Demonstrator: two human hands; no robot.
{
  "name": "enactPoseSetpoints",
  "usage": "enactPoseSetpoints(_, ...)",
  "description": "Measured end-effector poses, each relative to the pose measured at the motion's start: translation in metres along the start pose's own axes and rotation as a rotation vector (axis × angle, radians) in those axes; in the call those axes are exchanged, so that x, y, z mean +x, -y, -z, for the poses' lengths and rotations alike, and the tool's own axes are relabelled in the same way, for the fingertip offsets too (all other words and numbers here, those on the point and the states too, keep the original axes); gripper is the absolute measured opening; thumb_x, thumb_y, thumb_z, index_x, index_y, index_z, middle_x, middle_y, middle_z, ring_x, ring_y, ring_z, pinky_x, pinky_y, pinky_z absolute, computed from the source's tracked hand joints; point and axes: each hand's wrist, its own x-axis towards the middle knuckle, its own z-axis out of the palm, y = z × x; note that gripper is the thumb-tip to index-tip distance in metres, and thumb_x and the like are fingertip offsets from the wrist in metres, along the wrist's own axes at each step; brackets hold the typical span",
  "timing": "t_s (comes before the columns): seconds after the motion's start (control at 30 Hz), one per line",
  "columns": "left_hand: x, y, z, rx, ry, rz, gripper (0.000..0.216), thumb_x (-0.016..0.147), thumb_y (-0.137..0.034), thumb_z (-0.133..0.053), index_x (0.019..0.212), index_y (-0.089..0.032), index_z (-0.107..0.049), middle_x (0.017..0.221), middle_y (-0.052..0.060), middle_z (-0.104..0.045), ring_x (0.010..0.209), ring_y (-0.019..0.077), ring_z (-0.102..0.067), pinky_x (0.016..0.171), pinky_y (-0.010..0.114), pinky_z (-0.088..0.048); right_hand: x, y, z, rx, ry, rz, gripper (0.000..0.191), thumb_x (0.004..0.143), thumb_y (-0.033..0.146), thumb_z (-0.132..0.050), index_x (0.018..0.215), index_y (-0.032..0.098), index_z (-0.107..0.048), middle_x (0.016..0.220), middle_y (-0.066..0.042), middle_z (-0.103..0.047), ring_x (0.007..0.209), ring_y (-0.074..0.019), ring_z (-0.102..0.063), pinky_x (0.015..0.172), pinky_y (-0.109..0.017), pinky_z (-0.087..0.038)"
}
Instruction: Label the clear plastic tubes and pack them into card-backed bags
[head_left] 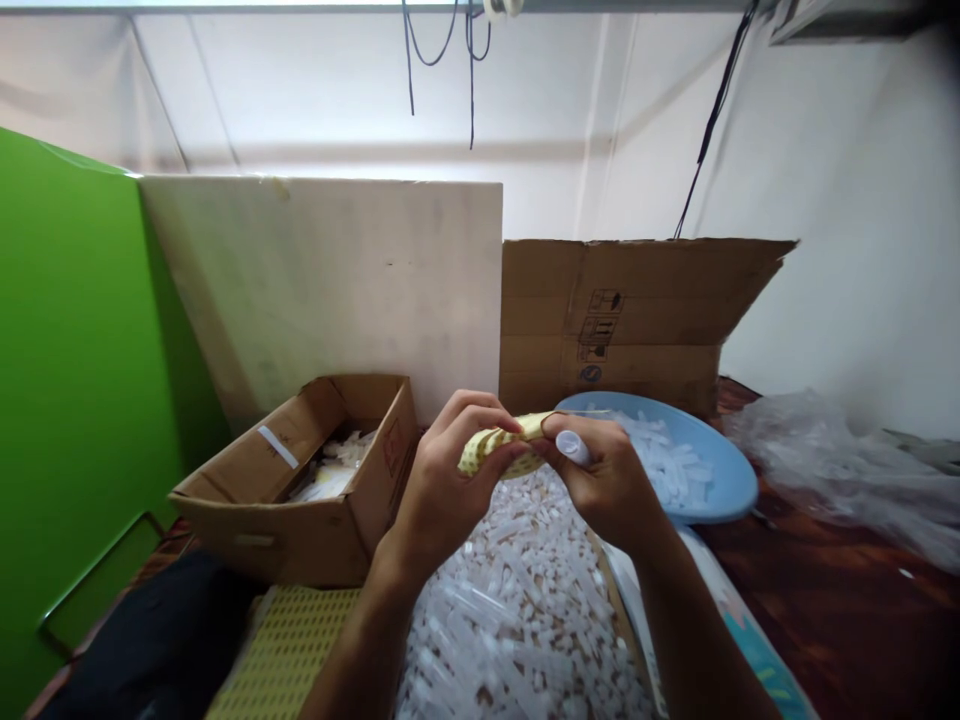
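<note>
Above the pile of small white pieces, my left hand point(442, 480) pinches a yellow sheet with small dark marks point(474, 452), which is bent into a curve. The thumb and fingers of my right hand point(611, 480) are closed at the other end of that sheet. A white capped tube point(573, 447) also sits in my right hand, its round end towards me. Beneath both hands lies a heap of clear tubes and small white caps point(517, 600). A flat yellow sheet with rows of dark marks point(289, 650) lies by my left forearm.
An open cardboard box point(285, 540) with pale pieces inside stands at the left. Behind my right hand is a blue basin point(731, 480) of translucent pieces. Clear plastic wrap point(832, 460) lies farther right. A white board point(337, 280) and a cardboard panel point(652, 320) stand behind.
</note>
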Motion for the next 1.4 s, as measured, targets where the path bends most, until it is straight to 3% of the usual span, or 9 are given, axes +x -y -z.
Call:
enactPoseSetpoints(0.23, -0.001, 0.0, -0.004, 0.004, -0.044, -0.009, 0.005, 0.092, -0.014, -0.069, 0.091, -0.019, -0.068, 0.1, 0.003, -0.063, 0.091, 0.0147, -0.064, 0.086, 0.031, -0.055, 0.0, -0.002, -0.002, -0.022, -0.018, 0.005, 0.027, 0.081, -0.004, -0.056, 0.07, 0.02, -0.054, 0.064, 0.006, -0.052, 0.058, -0.0102, -0.045, 0.058, -0.023, -0.034)
enactPoseSetpoints(0.6, 0.001, -0.005, -0.007, 0.102, -0.155, -0.095, 0.009, 0.089, -0.011, -0.072, 0.095, -0.018, -0.07, 0.1, 0.004, -0.061, 0.095, 0.0152, -0.062, 0.086, 0.031, -0.054, -0.001, -0.002, -0.001, -0.033, -0.048, 0.017, 0.029, 0.083, -0.004, -0.054, 0.067, 0.02, -0.048, 0.062, 0.006, -0.048, 0.056, -0.0099, -0.041, 0.055, -0.024, -0.031)
enactPoseSetpoints(0.93, 0.0, -0.008, -0.009, 0.101, -0.138, -0.078, 0.011, 0.093, -0.012, -0.067, 0.098, -0.021, -0.066, 0.105, 0.005, -0.06, 0.1, 0.0176, -0.062, 0.088, 0.038, -0.056, 0.0, 0.002, 0.0, -0.027, -0.042, -0.002, 0.027, 0.084, 0.002, -0.055, 0.066, 0.021, -0.048, 0.061, 0.005, -0.046, 0.056, -0.012, -0.042, 0.058, -0.027, -0.032)
enactPoseSetpoints(1.2, 0.001, -0.015, -0.009, 0.153, -0.18, -0.121, 0.012, 0.092, -0.01, -0.068, 0.096, -0.021, -0.069, 0.099, 0.004, -0.063, 0.093, 0.016, -0.063, 0.082, 0.033, -0.058, 0.0, 0.003, -0.001, -0.02, -0.064, 0.01, 0.029, 0.085, 0.003, -0.057, 0.066, 0.021, -0.045, 0.061, 0.005, -0.047, 0.056, -0.0118, -0.042, 0.057, -0.027, -0.032)
enactPoseSetpoints(1.4, 0.001, -0.015, -0.007, 0.16, -0.133, -0.107, 0.012, 0.093, -0.009, -0.066, 0.097, -0.02, -0.066, 0.102, 0.005, -0.061, 0.097, 0.0169, -0.061, 0.086, 0.033, -0.056, 0.0, 0.003, -0.001, -0.019, -0.055, 0.01, 0.029, 0.087, 0.005, -0.057, 0.066, 0.021, -0.045, 0.061, 0.005, -0.047, 0.056, -0.0119, -0.041, 0.057, -0.027, -0.033)
